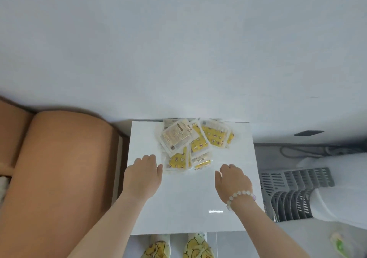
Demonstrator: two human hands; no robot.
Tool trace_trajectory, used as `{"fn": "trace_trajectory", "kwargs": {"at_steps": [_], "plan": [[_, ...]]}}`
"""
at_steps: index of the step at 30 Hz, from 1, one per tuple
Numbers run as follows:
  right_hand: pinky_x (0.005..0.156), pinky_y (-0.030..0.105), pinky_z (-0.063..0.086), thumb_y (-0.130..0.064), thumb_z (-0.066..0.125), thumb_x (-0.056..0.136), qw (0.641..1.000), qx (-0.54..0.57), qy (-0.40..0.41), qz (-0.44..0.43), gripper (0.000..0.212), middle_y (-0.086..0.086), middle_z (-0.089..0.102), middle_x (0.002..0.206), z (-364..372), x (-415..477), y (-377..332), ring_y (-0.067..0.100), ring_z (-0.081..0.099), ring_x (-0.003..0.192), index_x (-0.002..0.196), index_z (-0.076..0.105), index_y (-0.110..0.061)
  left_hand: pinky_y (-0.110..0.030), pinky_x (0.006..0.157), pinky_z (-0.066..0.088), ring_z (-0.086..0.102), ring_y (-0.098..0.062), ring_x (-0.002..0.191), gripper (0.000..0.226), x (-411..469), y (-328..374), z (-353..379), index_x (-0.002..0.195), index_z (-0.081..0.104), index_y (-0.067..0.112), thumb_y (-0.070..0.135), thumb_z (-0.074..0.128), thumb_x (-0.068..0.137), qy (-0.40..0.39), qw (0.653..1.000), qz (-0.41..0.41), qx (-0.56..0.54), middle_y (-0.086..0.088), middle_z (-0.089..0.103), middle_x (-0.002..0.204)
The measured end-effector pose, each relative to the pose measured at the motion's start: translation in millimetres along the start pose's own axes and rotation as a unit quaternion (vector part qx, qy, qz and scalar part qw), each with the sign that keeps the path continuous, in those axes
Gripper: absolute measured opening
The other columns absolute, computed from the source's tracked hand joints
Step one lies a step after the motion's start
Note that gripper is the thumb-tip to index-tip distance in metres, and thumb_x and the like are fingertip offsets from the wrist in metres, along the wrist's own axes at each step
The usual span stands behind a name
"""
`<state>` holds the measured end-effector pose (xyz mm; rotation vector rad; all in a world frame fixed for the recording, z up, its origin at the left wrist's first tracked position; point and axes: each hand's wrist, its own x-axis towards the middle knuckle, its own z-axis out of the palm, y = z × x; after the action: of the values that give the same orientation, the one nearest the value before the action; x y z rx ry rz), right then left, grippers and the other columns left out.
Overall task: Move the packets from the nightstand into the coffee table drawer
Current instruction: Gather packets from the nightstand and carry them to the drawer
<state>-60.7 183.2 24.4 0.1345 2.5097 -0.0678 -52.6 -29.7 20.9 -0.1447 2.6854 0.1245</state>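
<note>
Left hand (143,175) and right hand (232,180) empty, fingers loosely curled — a hasty scoop could slide packets (186,144) off the desk (188,200).

Approx. 7 packets (190,144) (overlapped), 2 hands (143,175), 1 nightstand (188,200), 2 slippers (198,246)

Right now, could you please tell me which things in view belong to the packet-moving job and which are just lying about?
Belong to the job:
packets, piled on the nightstand
left hand and right hand, both empty, near the pile

Just lying about:
brown cushion
grey baskets
yellow slippers

The drawer is not in view.
</note>
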Motion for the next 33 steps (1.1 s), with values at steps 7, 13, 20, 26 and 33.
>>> {"fn": "trace_trajectory", "kwargs": {"at_steps": [7,13,20,26,33], "plan": [[0.093,0.038,0.042,-0.048,0.05,0.091,0.965,0.251,0.034,0.073,0.06,0.008,0.043,0.136,8,118,-32,0.026,0.042,0.126,0.136,0.04,-0.009,-0.037,0.097,0.039,0.04,-0.028,0.126,0.064,102,37,28,0.141,0.032,0.007,0.048,0.047,0.094,0.013,0.971,-0.112,-0.209,-0.012,0.042,0.136],[0.073,0.031,0.05,-0.054,0.065,0.076,0.949,0.303,0.028,0.087,0.056,0.005,0.062,0.111,43,161,-47,0.024,0.061,0.1,0.114,0.058,-0.013,-0.036,0.104,0.035,0.036,-0.028,0.132,0.083,132,48,60,0.142,0.027,0.004,0.045,0.067,0.082,0.011,0.947,-0.164,-0.277,-0.012,0.037,0.141],[0.088,0.034,0.045,-0.046,0.072,0.076,0.95,0.301,0.018,0.078,0.068,0.005,0.046,0.129,39,143,-40,0.024,0.052,0.116,0.129,0.044,-0.013,-0.039,0.103,0.037,0.038,-0.028,0.131,0.089,141,51,57,0.142,0.028,0.007,0.036,0.079,0.073,-0.034,0.94,-0.174,-0.29,-0.009,0.04,0.139],[0.09,0.033,0.044,-0.038,0.074,0.078,0.97,0.234,0.031,0.062,0.075,0.002,0.036,0.139,35,124,-38,0.02,0.036,0.13,0.137,0.033,-0.015,-0.037,0.097,0.04,0.043,-0.026,0.125,0.082,126,58,64,0.134,0.038,0.011,0.046,0.077,0.072,-0.036,0.962,-0.164,-0.217,-0.008,0.044,0.13],[0.079,0.032,0.046,-0.041,0.075,0.075,0.963,0.224,0.05,0.143,0.074,0.001,0.038,0.136,43,105,-40,0.019,0.033,0.13,0.133,0.036,-0.018,-0.033,0.093,0.04,0.05,-0.021,0.114,0.076,108,64,71,0.127,0.04,0.012,0.046,0.077,0.071,0.023,0.974,-0.129,-0.185,-0.004,0.045,0.123]]}}
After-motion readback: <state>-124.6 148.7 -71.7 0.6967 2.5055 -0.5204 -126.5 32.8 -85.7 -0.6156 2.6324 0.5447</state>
